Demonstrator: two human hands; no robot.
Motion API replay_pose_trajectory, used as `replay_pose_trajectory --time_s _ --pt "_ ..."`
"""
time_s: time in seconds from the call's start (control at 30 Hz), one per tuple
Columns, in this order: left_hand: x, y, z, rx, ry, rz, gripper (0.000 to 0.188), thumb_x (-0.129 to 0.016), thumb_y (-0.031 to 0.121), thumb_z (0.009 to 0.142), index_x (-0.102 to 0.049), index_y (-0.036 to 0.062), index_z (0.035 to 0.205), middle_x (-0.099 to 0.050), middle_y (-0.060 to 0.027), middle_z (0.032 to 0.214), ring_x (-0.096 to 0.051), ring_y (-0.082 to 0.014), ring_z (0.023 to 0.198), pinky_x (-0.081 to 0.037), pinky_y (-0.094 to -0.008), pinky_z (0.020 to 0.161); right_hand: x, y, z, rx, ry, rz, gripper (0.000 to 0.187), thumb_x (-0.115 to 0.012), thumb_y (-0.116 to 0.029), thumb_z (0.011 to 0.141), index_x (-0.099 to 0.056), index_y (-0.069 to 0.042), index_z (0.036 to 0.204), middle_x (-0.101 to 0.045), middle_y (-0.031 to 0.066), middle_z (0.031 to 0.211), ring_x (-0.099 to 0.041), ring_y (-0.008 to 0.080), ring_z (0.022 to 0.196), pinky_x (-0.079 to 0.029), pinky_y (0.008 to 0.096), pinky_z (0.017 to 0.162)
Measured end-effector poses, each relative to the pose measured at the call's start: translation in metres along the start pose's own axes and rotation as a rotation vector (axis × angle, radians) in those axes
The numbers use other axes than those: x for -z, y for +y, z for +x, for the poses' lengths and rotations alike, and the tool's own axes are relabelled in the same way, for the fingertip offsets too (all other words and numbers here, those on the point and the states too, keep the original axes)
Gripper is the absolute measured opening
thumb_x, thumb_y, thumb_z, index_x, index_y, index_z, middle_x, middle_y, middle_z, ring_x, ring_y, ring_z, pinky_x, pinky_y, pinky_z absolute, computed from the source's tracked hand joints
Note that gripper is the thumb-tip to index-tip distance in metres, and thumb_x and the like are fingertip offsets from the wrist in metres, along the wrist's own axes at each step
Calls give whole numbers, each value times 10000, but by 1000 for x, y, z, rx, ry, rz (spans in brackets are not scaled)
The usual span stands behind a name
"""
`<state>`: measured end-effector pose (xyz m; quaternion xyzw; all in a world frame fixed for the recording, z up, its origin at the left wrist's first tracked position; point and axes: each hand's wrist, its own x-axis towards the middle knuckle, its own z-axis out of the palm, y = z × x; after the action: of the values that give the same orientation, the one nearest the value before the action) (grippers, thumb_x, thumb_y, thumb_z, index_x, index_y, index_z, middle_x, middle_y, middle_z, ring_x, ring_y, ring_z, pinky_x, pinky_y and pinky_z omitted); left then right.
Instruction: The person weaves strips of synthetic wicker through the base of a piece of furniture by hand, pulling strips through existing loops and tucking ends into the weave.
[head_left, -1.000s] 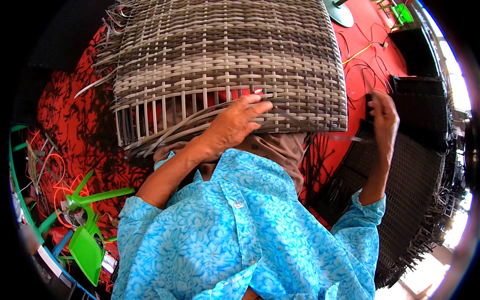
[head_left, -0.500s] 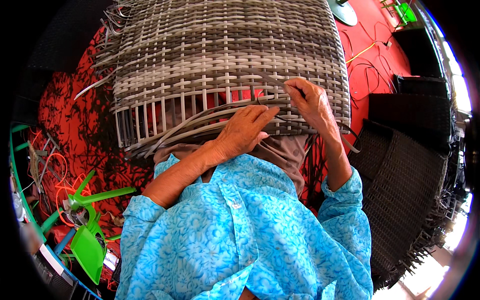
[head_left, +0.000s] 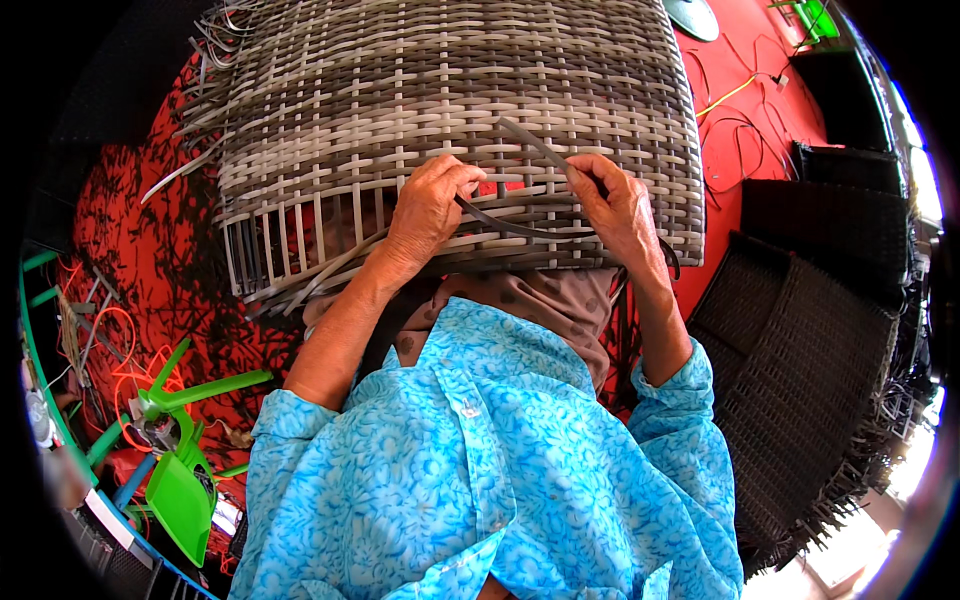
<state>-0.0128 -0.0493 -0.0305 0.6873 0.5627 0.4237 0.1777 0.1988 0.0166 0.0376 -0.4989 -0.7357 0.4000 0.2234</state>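
A large woven wicker panel (head_left: 450, 110) in grey and beige strips lies across my lap, its near edge unfinished with bare upright ribs. A dark grey flat strip (head_left: 510, 226) curves between my two hands over that near edge. My left hand (head_left: 428, 205) pinches one end of the strip against the weave. My right hand (head_left: 617, 208) grips the strip's other part, whose free end sticks up and left above the fingers. Both forearms come out of blue patterned sleeves.
Red floor (head_left: 150, 250) strewn with dark strip offcuts lies on the left. A green plastic stool (head_left: 180, 440) and orange cords sit at lower left. Dark woven panels (head_left: 820, 370) are stacked on the right, with cables on the floor beyond.
My right hand came in from the dark panels at the right to the wicker panel's near edge and took hold of the grey strip. My left hand shifted slightly up onto the weave.
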Motion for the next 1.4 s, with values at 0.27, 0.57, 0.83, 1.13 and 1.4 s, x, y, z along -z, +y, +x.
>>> replay_pose_trajectory --time_s 0.27,0.57,0.83,1.13,1.4 --pt "1 2 -1 104 17 -117 350 -457 -166 658 -621 16 908 -555 -81 795 -567 -208 689 -502 -309 657 5 9 -3 1 9 -2 191 -565 -150 861 -621 -50 1014 -527 56 612 -455 109 532 -391 268 508" --pt "2 -1 -3 109 -57 -119 376 -464 -169 643 -611 5 943 -525 -78 797 -565 -210 710 -500 -302 656 -1 15 -4 -36 17 -76 207 -574 -223 850 -633 -76 984 -564 102 618 -514 146 527 -413 296 522" --pt "8 23 -14 -125 -29 84 252 -580 -79 674 -630 35 894 -542 -69 829 -547 -238 793 -440 -342 709 9 4 1 -9 -61 -234 225 -561 -263 827 -642 -76 922 -617 119 684 -598 273 616 -453 345 587" --pt "0 31 -32 -269 -97 193 287 -616 -5 657 -634 83 929 -559 -64 930 -541 -248 950 -406 -379 824 -3 -18 21 32 -181 -425 220 -547 -265 744 -656 -75 757 -626 135 687 -615 315 682 -474 396 634" --pt "7 38 -35 -37 -111 156 377 -564 -71 692 -612 65 1040 -539 -131 1039 -535 -308 979 -452 -375 829 -17 -9 31 33 -257 -406 229 -552 -279 755 -664 -82 783 -621 127 666 -611 304 660 -470 396 631"
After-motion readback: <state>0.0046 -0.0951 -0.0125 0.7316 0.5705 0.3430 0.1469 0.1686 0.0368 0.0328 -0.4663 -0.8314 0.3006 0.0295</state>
